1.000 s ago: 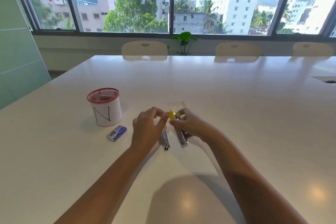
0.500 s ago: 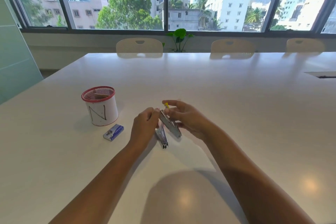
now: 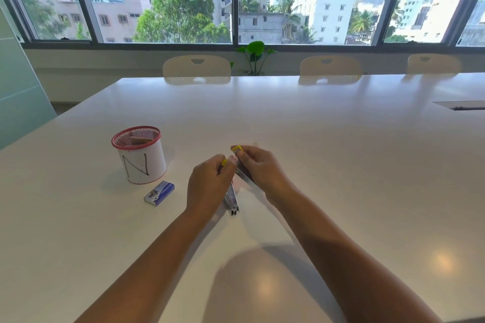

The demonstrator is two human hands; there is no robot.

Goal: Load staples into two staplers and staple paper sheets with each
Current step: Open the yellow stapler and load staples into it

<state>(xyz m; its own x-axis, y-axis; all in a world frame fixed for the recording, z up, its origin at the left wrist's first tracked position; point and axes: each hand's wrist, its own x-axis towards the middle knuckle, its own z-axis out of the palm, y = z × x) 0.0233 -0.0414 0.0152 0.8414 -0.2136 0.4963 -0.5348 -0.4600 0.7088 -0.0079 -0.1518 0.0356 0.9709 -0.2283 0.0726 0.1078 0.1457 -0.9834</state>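
Two small metal staplers with yellow ends are at the middle of the white table [image 3: 341, 165]. My right hand [image 3: 262, 168] holds one stapler [image 3: 242, 173] lifted and tilted, its yellow tip up by my fingertips. My left hand [image 3: 210, 183] rests on the other stapler [image 3: 231, 199], which lies on the table pointing toward me; its fingers pinch the yellow end. A blue staple box [image 3: 159, 193] lies to the left. A pale paper edge [image 3: 254, 143] shows just behind my right hand.
A white cup with a red mesh rim [image 3: 139, 155], marked N, stands left of the hands behind the staple box. Three chairs [image 3: 196, 68] line the table's far side, with a potted plant [image 3: 254, 56] by the window. A cable slot [image 3: 459, 105] is at far right.
My right hand has lifted its stapler off the table and tilted it, yellow end up. My left hand stayed on the other stapler. The camera shifted slightly.
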